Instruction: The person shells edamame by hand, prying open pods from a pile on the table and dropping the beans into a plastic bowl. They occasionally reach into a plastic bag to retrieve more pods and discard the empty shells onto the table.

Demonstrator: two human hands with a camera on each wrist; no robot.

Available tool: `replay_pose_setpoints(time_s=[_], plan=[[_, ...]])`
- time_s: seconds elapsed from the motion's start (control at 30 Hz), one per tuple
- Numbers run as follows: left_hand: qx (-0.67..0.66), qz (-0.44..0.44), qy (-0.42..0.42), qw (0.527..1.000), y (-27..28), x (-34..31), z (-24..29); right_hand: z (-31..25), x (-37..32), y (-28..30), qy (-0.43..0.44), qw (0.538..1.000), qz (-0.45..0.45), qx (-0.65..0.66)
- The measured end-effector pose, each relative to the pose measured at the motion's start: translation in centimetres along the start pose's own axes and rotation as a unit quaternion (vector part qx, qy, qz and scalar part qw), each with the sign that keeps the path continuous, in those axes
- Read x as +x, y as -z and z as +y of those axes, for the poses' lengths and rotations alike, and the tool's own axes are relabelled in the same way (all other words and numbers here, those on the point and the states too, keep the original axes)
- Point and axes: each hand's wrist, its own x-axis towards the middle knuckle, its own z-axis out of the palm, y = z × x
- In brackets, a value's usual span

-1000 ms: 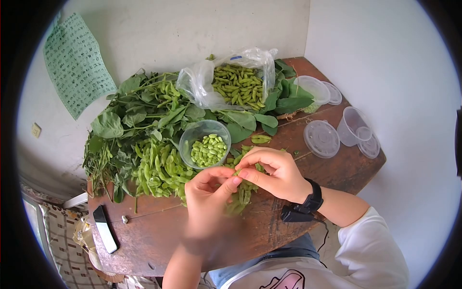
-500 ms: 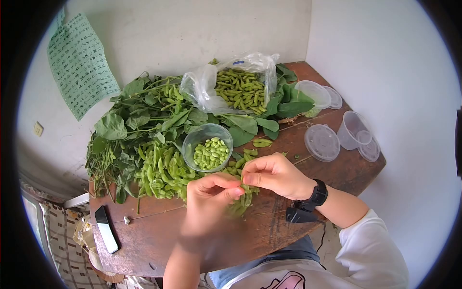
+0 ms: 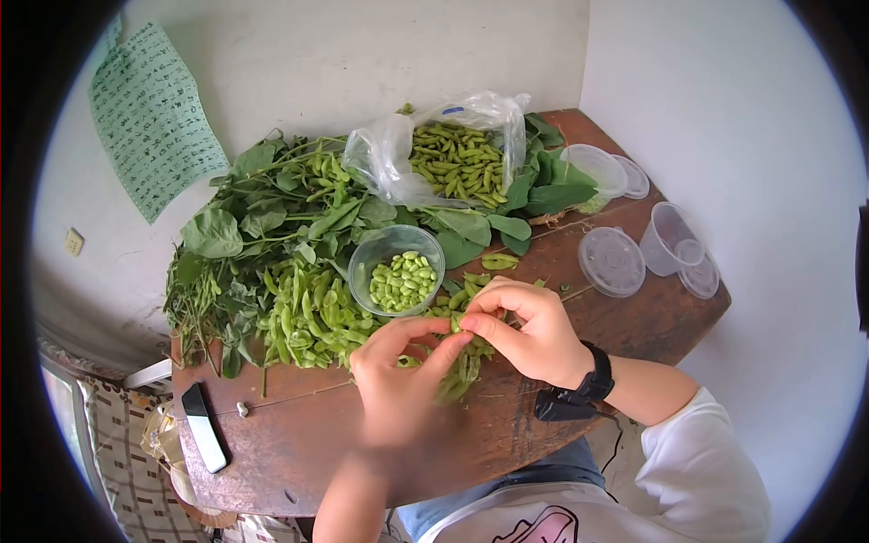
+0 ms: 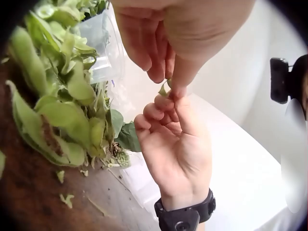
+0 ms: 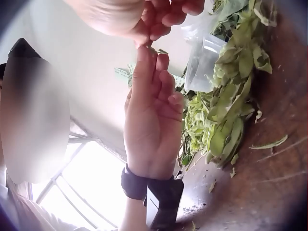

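Note:
Above the table, my left hand (image 3: 398, 371) and right hand (image 3: 534, 335) meet at the fingertips. Between them they pinch a small green soybean pod (image 4: 163, 90), mostly hidden by the thumbs and fingers. Just beyond the left hand stands a clear plastic bowl (image 3: 385, 238) partly filled with shelled green beans (image 3: 403, 282). Light green pods (image 3: 303, 312), some split, are heaped left of the bowl. More pods (image 3: 463, 376) lie under the hands.
Leafy stalks (image 3: 213, 233) cover the back left of the wooden table (image 3: 299, 439). A clear bag (image 3: 380, 158) holds whole pods behind the bowl. Plastic lids (image 3: 612, 261) and a cup (image 3: 663, 237) stand at the right, a phone (image 3: 205, 430) at the front left.
The fingertips have moved slightly, with the right hand coming in closer over the left thumb. More green shows between the fingers than half a second ago. The bowl has stayed put.

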Motion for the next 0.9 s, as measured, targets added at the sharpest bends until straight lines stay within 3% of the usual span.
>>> replay_pose_setpoints(time_s=[0.23, 0.6, 0.9], plan=[[-0.016, -0.001, 0.001, 1.0, -0.3, 0.0, -0.6, 0.2, 0.1, 0.0, 0.006, 0.999, 0.008, -0.032], [-0.203, -0.047, 0.143, 0.967, -0.1, -0.1, -0.7, 0.0, 0.1, -0.3, 0.042, 0.997, 0.019, -0.057], [-0.258, -0.096, 0.182, 0.944, 0.4, 0.2, -1.2, 0.3, 0.0, -0.4, 0.033, 0.998, 0.004, -0.043]])
